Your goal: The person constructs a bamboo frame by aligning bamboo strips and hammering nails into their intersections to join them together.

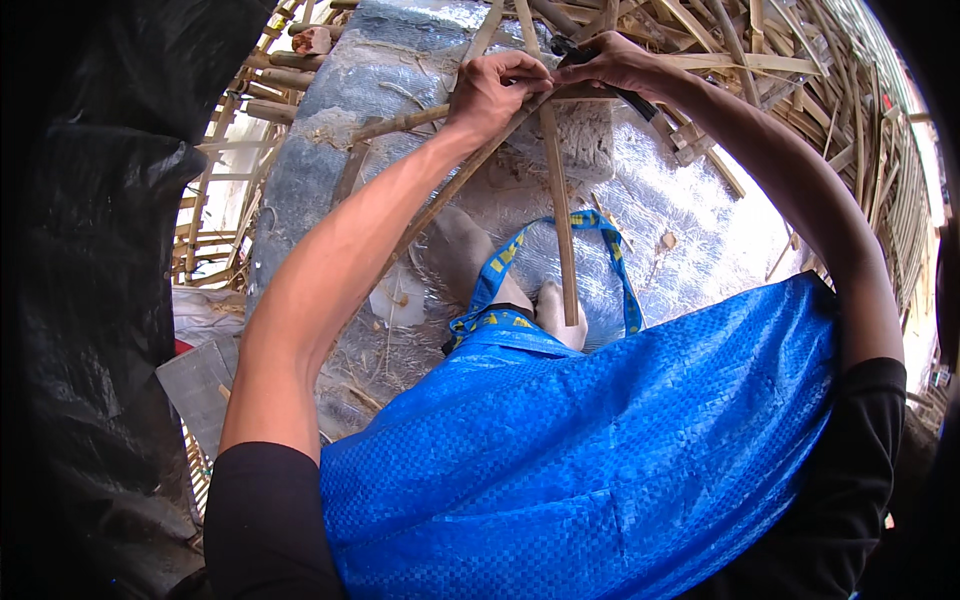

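1. Silvery sheeting lines the floor in this head view, with a bamboo heap beyond and right of the grey block.
2. Bamboo strips meet near the block's far edge; one runs past it toward the blue woven sheet.
3. Left hand, left of the block, pinches that meeting point; steady pressure should prevent slipping.
4. Right hand bunches alongside, dark-handled tool beneath; its grip I can't tell. Best angle that tool away from fingertips.
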The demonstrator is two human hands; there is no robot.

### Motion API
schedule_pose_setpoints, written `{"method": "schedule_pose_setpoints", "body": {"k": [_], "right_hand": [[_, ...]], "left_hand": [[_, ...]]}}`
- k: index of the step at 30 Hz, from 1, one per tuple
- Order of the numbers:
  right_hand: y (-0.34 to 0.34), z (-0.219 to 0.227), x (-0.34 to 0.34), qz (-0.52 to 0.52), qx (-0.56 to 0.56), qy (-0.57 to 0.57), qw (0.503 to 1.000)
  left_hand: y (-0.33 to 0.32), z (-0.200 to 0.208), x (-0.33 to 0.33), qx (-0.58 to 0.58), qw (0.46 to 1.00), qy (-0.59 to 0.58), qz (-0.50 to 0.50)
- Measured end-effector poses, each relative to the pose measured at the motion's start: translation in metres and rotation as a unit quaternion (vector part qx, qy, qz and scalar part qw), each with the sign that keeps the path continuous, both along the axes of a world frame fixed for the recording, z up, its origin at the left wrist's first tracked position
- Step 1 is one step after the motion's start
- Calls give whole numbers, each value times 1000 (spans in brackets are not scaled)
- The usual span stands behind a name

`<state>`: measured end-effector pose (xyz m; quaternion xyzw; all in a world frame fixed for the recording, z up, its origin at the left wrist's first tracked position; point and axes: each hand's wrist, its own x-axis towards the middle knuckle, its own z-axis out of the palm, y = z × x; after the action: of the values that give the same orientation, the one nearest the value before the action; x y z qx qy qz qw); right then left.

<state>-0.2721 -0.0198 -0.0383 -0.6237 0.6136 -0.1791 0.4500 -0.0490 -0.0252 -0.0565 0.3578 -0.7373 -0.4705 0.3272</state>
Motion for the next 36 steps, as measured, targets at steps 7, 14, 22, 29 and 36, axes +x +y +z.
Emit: {"method": "schedule_pose_setpoints", "body": {"k": [7, 14, 22, 29, 36], "right_hand": [[3, -9, -1, 7, 7, -12, 1000], [9, 3, -1, 4, 4, 40, 999], [37, 32, -3, -137, -59, 9, 989], [59, 23, 26, -68, -72, 100, 990], [44, 11, 24, -101, -23, 60, 993]], "left_hand": [[5, 5, 1, -112, 992, -53, -26], [8, 6, 1, -68, 997, -25, -23], [10, 3, 2, -133, 990, -38, -7], [11, 0, 2, -161, 986, -49, -3], [10, 5, 1, -135, 989, -61, 23]]}}
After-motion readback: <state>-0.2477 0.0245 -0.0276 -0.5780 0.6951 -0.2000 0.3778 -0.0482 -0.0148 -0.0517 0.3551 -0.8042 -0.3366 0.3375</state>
